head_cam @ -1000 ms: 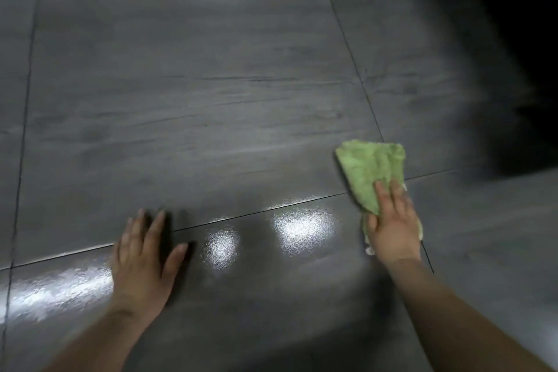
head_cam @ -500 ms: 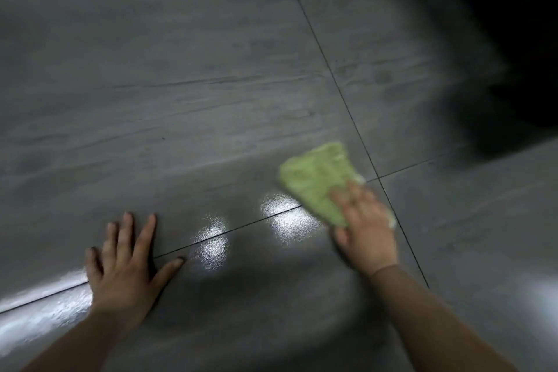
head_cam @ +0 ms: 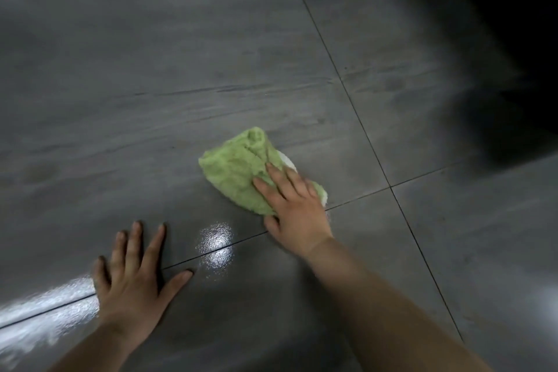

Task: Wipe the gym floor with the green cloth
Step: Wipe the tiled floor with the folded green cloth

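Since half a second ago your right hand (head_cam: 294, 208) has slid the green cloth (head_cam: 238, 172) leftward, away from the crossing of the grout lines (head_cam: 390, 187) it was lying against, while your left hand (head_cam: 133, 281) has kept its place. Nearest to you, both bare forearms reach in from the bottom edge. Your left hand lies palm down on the floor (head_cam: 181, 69), fingers straight and spread, thumb out to the right, holding nothing; it straddles the grout line that runs across in front of you. Just right of its thumb a bright glare patch (head_cam: 216, 246) sits on the same line. Your right hand is angled up and to the left, its fingers straight and slightly fanned, pressing flat on the near right part of the cloth rather than gripping it; its thumb lies on the tile at the cloth's near edge. The cloth lies bunched on the tile beyond the line, with a sliver of white showing at its far right edge. Farther off the grey tiles run on, darkening to black at the upper right.
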Motion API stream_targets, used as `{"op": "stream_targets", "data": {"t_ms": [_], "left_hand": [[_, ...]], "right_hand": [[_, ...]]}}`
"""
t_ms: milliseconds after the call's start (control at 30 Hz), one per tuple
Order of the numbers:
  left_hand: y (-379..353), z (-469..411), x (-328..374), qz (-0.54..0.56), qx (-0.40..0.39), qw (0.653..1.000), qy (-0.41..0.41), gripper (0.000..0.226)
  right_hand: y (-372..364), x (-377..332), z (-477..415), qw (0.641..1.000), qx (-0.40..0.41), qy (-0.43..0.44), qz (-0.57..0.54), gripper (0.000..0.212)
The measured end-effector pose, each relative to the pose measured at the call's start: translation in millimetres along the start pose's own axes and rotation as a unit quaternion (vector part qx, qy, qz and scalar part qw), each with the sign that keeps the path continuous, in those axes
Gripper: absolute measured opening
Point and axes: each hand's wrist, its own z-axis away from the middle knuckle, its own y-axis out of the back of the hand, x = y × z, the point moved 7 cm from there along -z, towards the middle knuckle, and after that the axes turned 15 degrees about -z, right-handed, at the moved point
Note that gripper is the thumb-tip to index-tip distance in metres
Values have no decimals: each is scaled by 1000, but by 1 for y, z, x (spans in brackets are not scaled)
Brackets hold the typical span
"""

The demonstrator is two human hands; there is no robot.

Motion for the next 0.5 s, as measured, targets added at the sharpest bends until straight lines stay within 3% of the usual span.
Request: {"op": "stream_targets", "data": {"t_ms": [67,167,267,333,400,500], "left_hand": [[0,-2,-1,-6,-8,1000,-6,114],[-2,-2,3,-33,-47,998,-33,85],[-2,-2,3,-55,-24,997,-39,76],[-3,-1,1,-60,-18,997,-41,74],[-3,0,1,-65,-20,997,-41,74],[-2,0,0,-61,-5,997,-40,74]], "right_hand": [[16,36,8,999,4,21,28,59],[63,118,35,979,123,-160,11,68],[87,154,66,885,225,-402,-64,77],[71,128,62,850,232,-467,-78,70],[45,76,41,891,219,-393,-60,68],[-11,-23,21,985,91,-144,-7,60]]}}
